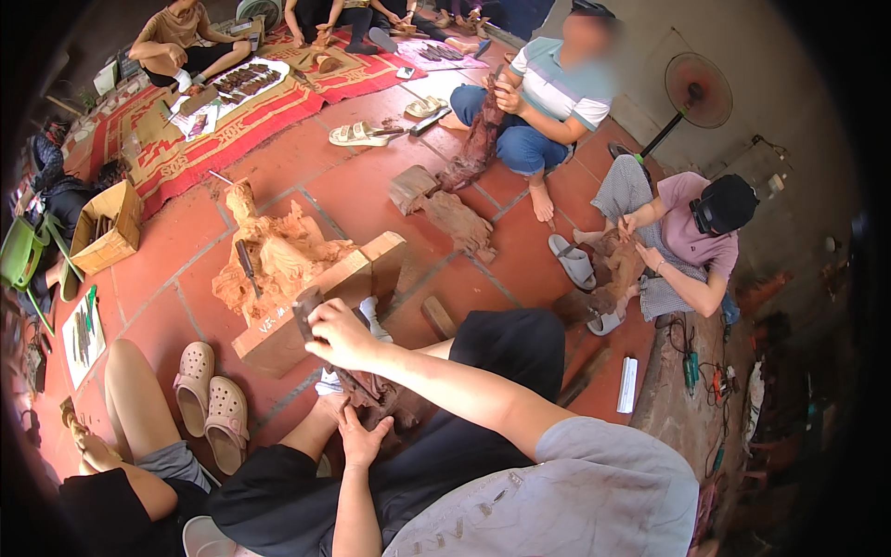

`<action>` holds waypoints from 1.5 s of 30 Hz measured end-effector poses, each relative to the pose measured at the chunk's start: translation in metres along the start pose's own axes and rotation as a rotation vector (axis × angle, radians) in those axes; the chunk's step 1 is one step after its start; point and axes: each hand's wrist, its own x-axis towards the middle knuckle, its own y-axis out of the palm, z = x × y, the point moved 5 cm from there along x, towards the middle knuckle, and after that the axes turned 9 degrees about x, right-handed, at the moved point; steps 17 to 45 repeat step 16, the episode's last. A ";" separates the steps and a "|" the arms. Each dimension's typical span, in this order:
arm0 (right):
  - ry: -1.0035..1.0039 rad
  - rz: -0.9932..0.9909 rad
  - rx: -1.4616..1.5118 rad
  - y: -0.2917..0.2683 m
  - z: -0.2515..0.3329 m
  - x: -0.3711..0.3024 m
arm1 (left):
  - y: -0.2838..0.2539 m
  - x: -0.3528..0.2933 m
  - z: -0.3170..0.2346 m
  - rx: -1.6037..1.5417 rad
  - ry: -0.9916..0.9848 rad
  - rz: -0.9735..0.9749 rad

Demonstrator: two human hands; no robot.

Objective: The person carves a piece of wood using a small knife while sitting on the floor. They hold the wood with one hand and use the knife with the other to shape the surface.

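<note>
My right hand (345,336) is closed round a short dark wooden block (306,314), shaped like a mallet, raised above my lap. Lower down, my left hand (362,438) grips the edge of a dark reddish-brown wood carving (401,405), its thumb spread to the right. The carving lies between my legs and is partly covered by my right forearm. Whether a thin tool sits under my left fingers is hidden. Just beyond my hands stands a large pale orange wood carving (278,246) with a thick squared base (311,302). A dark-handled chisel (247,267) rests against it.
Beige clogs (225,418) and another person's bent leg (139,399) are at my left. Two people at the right work on carvings (617,260). A rough wood piece (445,213), a box (107,226), a fan (696,91) and a red mat (167,167) lie farther out.
</note>
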 end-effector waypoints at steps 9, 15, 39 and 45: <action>0.041 -0.112 0.066 -0.007 -0.009 0.005 | -0.003 0.002 -0.003 -0.041 0.042 -0.030; 0.349 -0.104 0.367 -0.021 -0.020 0.002 | -0.007 -0.001 -0.009 -0.030 0.058 0.000; 0.374 -0.065 0.421 -0.018 -0.034 -0.003 | -0.004 0.000 -0.005 -0.016 0.041 0.020; 0.374 -0.065 0.421 -0.018 -0.034 -0.003 | -0.004 0.000 -0.005 -0.016 0.041 0.020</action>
